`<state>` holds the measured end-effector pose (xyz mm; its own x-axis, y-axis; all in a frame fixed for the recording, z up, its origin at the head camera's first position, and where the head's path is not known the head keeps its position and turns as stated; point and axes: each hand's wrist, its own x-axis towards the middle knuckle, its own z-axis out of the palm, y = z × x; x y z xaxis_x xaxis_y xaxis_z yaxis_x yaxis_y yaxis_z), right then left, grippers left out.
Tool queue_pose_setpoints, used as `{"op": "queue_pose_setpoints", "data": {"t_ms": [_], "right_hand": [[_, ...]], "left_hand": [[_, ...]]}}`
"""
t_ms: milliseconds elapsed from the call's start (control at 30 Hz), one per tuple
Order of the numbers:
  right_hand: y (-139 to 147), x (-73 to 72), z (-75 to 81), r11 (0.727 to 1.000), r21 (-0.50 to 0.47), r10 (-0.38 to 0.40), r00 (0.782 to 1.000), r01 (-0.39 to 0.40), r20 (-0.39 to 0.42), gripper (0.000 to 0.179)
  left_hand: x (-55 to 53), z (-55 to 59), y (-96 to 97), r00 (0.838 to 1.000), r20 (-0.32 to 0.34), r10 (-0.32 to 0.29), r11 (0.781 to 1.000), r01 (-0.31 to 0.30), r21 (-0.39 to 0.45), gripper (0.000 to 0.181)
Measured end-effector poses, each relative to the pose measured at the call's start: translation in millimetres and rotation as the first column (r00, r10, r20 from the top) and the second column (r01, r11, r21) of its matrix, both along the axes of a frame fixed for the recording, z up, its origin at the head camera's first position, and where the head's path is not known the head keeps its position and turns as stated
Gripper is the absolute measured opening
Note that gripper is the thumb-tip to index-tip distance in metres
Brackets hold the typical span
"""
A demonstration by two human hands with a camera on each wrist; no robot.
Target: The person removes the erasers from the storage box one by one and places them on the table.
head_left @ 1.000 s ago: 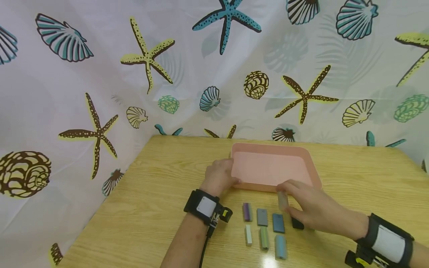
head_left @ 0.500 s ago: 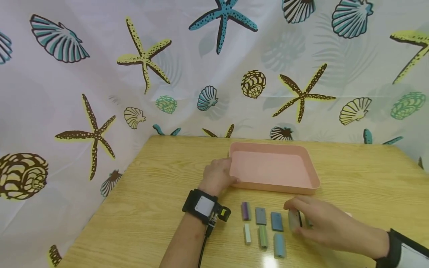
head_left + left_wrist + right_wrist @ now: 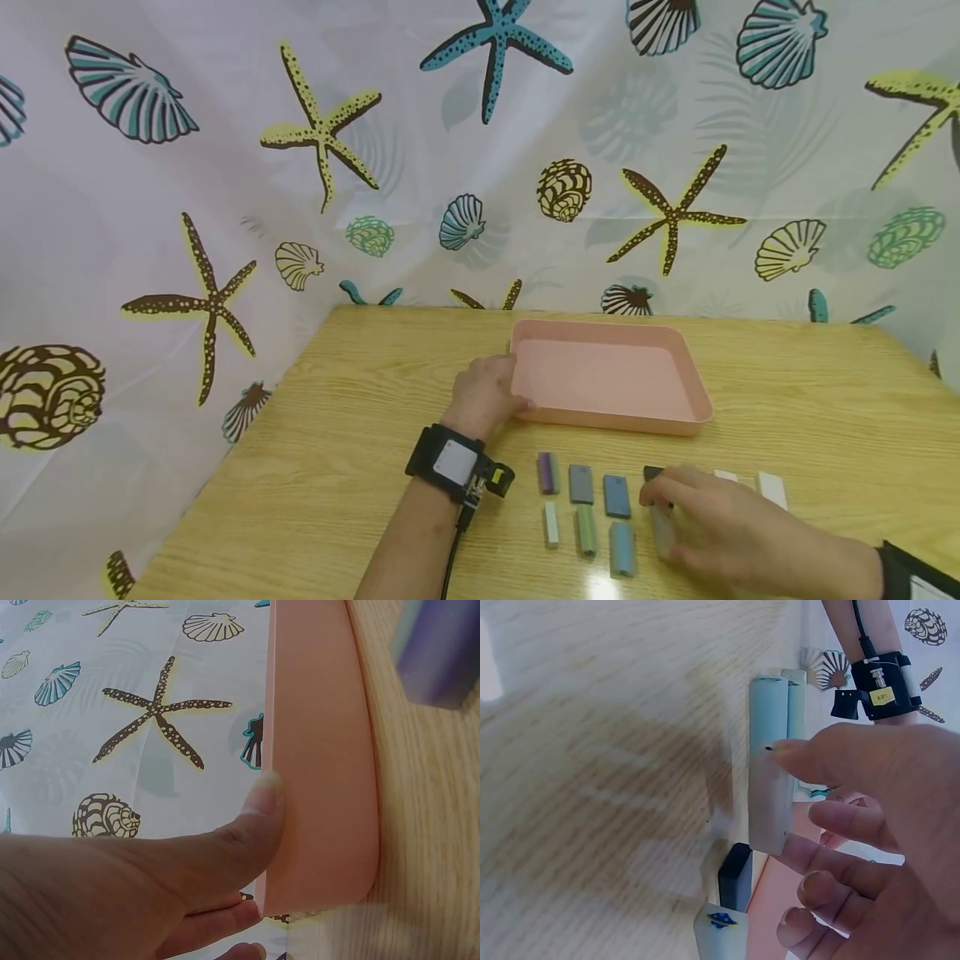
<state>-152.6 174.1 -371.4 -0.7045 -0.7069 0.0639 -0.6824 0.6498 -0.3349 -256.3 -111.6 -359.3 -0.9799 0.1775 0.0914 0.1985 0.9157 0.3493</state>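
Observation:
My left hand (image 3: 483,396) grips the left end of a pink tray (image 3: 600,367), thumb at the front wall and fingers behind the side. The left wrist view shows the thumb (image 3: 251,825) pressed against the tray wall (image 3: 322,750). My right hand (image 3: 720,521) pinches a small grey, eraser-like block (image 3: 769,802) by its ends between thumb and fingertips. This block stands in front of a black block (image 3: 652,472) and beside a light-blue block (image 3: 622,550). The right hand partly covers the things behind it.
Left of the right hand lie a purple block (image 3: 547,472), a grey-blue block (image 3: 581,484), a dark-blue block (image 3: 617,497), a pale block (image 3: 551,524) and a green block (image 3: 587,531). White blocks (image 3: 771,490) lie behind the right hand. A patterned curtain (image 3: 420,150) borders the table.
My right hand has carried the grey block from the tray's front edge toward me, to the near row beside the light-blue block. The left hand stays on the tray.

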Motion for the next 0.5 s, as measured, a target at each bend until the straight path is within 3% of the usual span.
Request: {"op": "queue_pose_setpoints", "data": {"t_ms": [167,500], "right_hand": [[3.4,0.1,-2.2,1.0,0.014,0.009,0.99,-0.011,0.138,0.03],[6.6,-0.4,-15.6,0.99,-0.061,0.13,0.991,-0.128,0.031,0.026]], "left_hand": [[-0.3,0.1,0.9,1.0,0.002,0.0,1.0,0.0,0.012,0.06],[-0.3,-1.8,1.4,1.0,0.001,-0.009,1.0,0.009,-0.007,0.049]]}}
